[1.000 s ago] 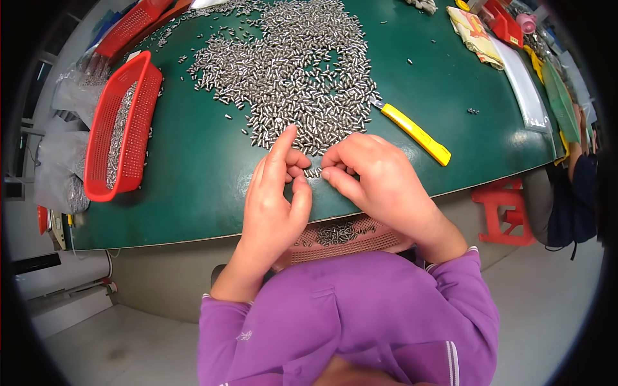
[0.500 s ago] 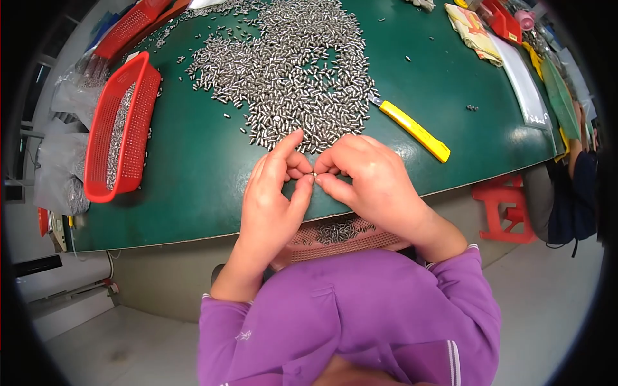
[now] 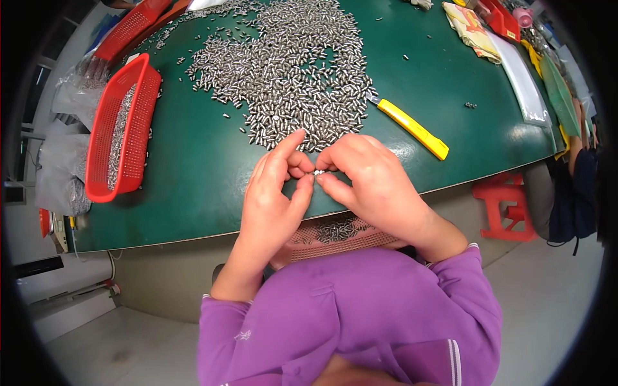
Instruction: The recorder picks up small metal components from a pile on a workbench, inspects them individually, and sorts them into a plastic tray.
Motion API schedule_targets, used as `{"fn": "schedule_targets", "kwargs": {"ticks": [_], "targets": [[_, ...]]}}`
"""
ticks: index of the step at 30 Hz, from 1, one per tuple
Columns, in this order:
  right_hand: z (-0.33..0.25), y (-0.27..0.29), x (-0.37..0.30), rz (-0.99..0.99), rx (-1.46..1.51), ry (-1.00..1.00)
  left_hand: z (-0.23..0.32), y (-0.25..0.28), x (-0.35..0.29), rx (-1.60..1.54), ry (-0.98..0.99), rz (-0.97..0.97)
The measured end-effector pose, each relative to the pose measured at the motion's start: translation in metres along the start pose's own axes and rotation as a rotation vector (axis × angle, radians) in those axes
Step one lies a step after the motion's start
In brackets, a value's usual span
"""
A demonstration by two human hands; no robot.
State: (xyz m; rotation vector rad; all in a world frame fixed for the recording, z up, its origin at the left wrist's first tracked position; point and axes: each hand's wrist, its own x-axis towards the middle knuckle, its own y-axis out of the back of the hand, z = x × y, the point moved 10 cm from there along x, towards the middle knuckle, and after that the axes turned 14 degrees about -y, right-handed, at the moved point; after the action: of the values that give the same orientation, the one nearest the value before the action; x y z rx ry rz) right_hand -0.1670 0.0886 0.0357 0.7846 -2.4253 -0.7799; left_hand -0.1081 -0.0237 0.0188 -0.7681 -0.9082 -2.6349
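My left hand [image 3: 265, 193] and my right hand [image 3: 372, 175] meet fingertip to fingertip just above the table's near edge. Between them is a tiny silvery metal piece [image 3: 318, 172], pinched by thumb and forefinger of the right hand. The left thumb and a finger are closed at its left end; the left forefinger sticks up, away from the pinch. Fingertips partly cover the piece, so its full shape is hidden. Just beyond the hands spreads a large pile of small bullet-shaped metal parts [image 3: 290, 90].
A yellow utility knife [image 3: 413, 130] lies right of the pile, its tip touching the parts. At left stands a red perforated basket [image 3: 143, 128] with more parts. Below the table edge, a pink basket [image 3: 344, 248] holds others. A red stool [image 3: 505, 209] stands at right.
More of the metal piece shows between the fingertips, and the right fingertips have drawn slightly rightward from the left ones. Otherwise both hands keep nearly the same place.
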Motion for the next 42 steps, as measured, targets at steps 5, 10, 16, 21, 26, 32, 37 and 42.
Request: {"fn": "schedule_targets", "kwargs": {"ticks": [5, 10, 16, 21, 26, 32, 37, 42], "targets": [[0.002, -0.002, -0.001, -0.028, 0.024, 0.013, -0.003, -0.002, 0.000, -0.042, 0.025, 0.001], [0.001, 0.002, -0.001, -0.006, -0.031, -0.017, -0.001, -0.003, 0.001, -0.030, 0.011, -0.030], [0.000, 0.002, 0.001, -0.026, 0.012, -0.007, -0.002, -0.001, 0.000, -0.080, 0.051, -0.025], [-0.002, -0.001, 0.001, -0.045, -0.018, -0.016, -0.014, 0.007, -0.005, -0.206, 0.095, 0.114], [-0.009, -0.006, 0.002, -0.024, 0.003, 0.022, -0.015, 0.007, -0.003, -0.217, 0.096, 0.122], [-0.007, -0.014, -0.005, -0.107, -0.082, 0.029, -0.014, 0.007, -0.004, -0.213, 0.115, 0.126], [-0.023, -0.006, -0.038, -0.262, 0.008, 0.132, -0.016, 0.006, -0.005, -0.211, 0.110, 0.124], [-0.023, 0.003, -0.064, -0.389, 0.016, 0.104, -0.017, 0.007, -0.004, -0.181, 0.114, 0.127]]}}
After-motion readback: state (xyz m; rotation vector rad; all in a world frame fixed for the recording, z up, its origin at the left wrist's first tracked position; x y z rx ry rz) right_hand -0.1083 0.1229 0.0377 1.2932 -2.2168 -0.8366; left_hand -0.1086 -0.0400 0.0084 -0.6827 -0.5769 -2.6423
